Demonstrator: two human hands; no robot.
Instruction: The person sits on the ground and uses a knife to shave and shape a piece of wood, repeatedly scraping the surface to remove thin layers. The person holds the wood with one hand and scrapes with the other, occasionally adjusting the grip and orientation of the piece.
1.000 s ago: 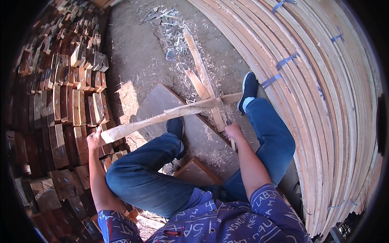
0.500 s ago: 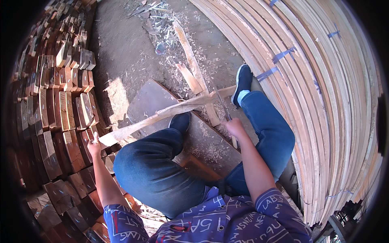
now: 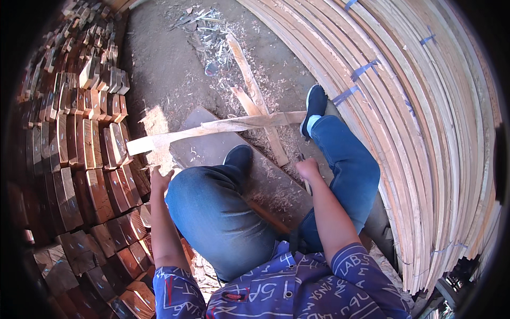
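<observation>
My left hand (image 3: 160,178) is empty, fingers apart, beside my bent left knee and just below the near-left end of a long pale wooden strip (image 3: 228,125). That strip lies slantwise over the board, its far end by my right shoe. In my right hand (image 3: 307,169), closed between my legs, is the handle of a long-bladed knife (image 3: 308,187); its blade is hardly visible now. Beneath the strip, another piece of wood (image 3: 275,143) crosses it, with a short offcut (image 3: 246,101) alongside.
Stacked reddish-brown timber blocks (image 3: 95,186) rise on the left. Bundled long pale slats (image 3: 404,133), tied with blue strips, curve along the right. A dark flat board (image 3: 196,146) lies underfoot. Shavings and splinters (image 3: 212,40) litter the ground ahead.
My left hand has let go of the wooden strip and moved right, toward my knee. The strip's left end has shifted up and away. The knife's blade no longer lies visibly across the strip.
</observation>
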